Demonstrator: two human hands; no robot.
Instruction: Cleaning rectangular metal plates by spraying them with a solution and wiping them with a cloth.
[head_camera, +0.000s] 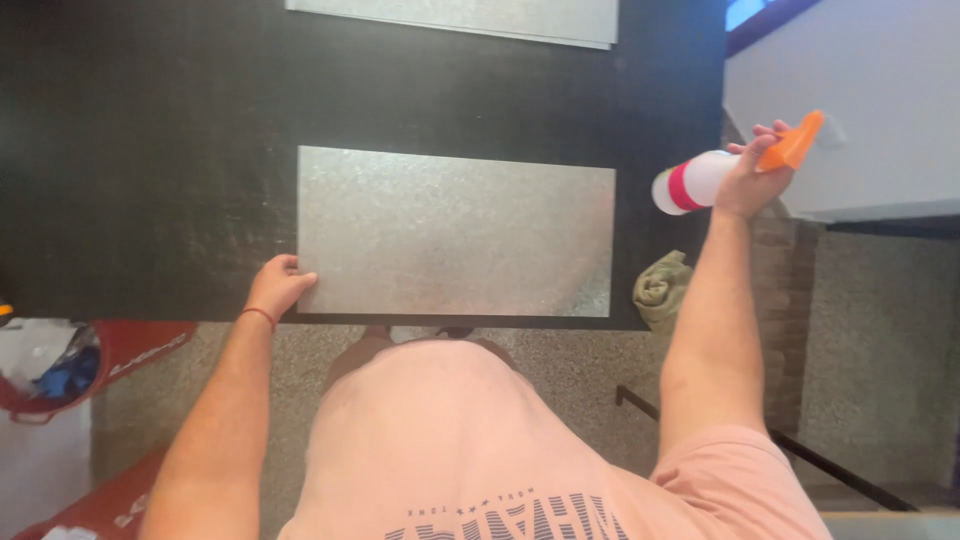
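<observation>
1. Galvanised, speckled grey metal makes up the rectangular sheet (455, 232) that lies flat on the black table (150, 150); its long near edge runs close along the table's front edge.
2. Left hand (277, 286) rests at the sheet's near left corner; its fingers curl over that corner and touch the metal, pressing it rather than lifting it; a thin red string bracelet (258, 314) circles the wrist.
3. Right hand (752, 172) is raised just beyond the sheet's right end, past the table's right edge; it is closed around the neck of a spray bottle (700, 180), which it holds clear of the table.
4. White is the bottle's body, with a pink-red band near its base and an orange trigger head (792, 145); the bottle lies nearly level, its base turned towards the sheet and its head away from it.
5. Olive-green cloth (660, 285), crumpled, sits just off the sheet's near right corner, at the table's edge, apart from both hands.
6. Beyond the sheet's far side a second grey metal sheet (460, 18) lies on the same table, well apart from the first and partly cut off by the frame.
7. Left of the sheet and below the table's front edge stands a red container (125, 350) holding blue and white items; what they are I cannot tell.
</observation>
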